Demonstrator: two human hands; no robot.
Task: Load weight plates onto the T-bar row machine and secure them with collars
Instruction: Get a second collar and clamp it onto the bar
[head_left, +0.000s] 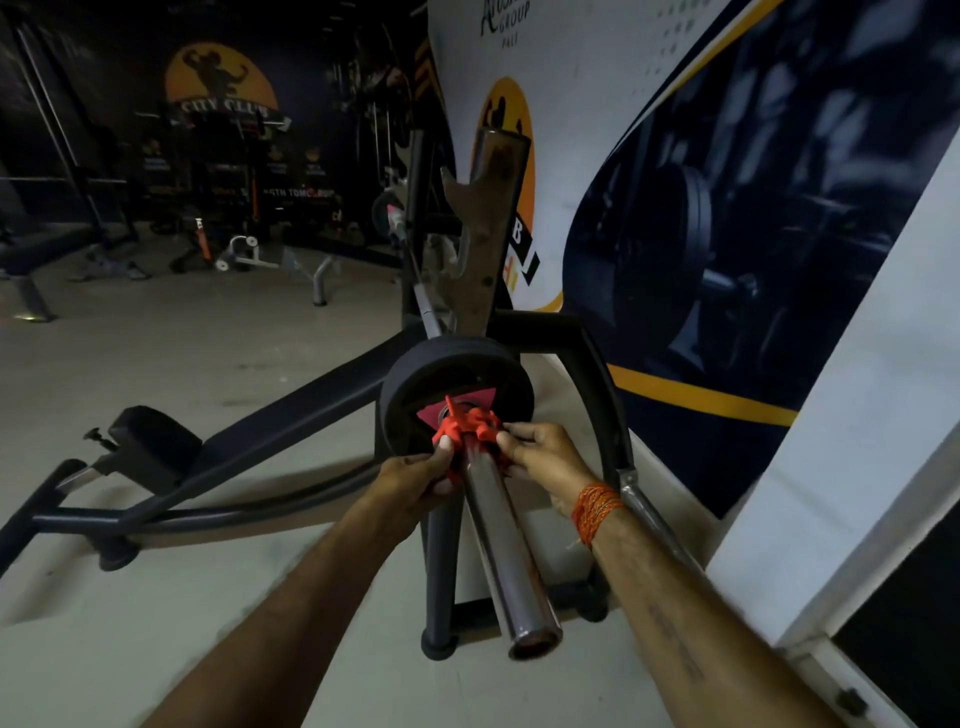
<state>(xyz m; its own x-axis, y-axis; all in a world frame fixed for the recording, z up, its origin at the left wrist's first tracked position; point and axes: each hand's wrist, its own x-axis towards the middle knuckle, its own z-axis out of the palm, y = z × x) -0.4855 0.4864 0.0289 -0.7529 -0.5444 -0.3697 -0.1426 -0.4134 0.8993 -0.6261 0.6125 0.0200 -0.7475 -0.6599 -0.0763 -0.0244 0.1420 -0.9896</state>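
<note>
**Collar Goes On at the T-Bar Row**

With a plate (457, 384) already seated on the chrome sleeve (506, 540), a person works a red collar (465, 428) up against its face. Both hands grip the collar from opposite sides: the left hand (415, 478) pinches its left wing and lower body, while the right hand (545, 462), an orange thread band (597, 509) at its wrist, closes its fingers on the right edge. Neither hand is free; both are wrapped on the same clamp.

The collar encircles the sleeve at the far end of its bare length, touching or just short of the plate's hub; blur there leaves the gap uncertain. A two-sided hold likely keeps the ring square to the sleeve so it slides without binding, and puts the thumbs where a lever could be pressed. Whether the clamp is latched cannot be told.

The sleeve juts toward the camera, its open end (535, 642) near the floor (208, 338), the remaining length bare. Behind, the machine's dark frame (291, 410) runs left to a padded rest (150, 441), and a notched upright (488, 234) stands by the printed wall.
</note>
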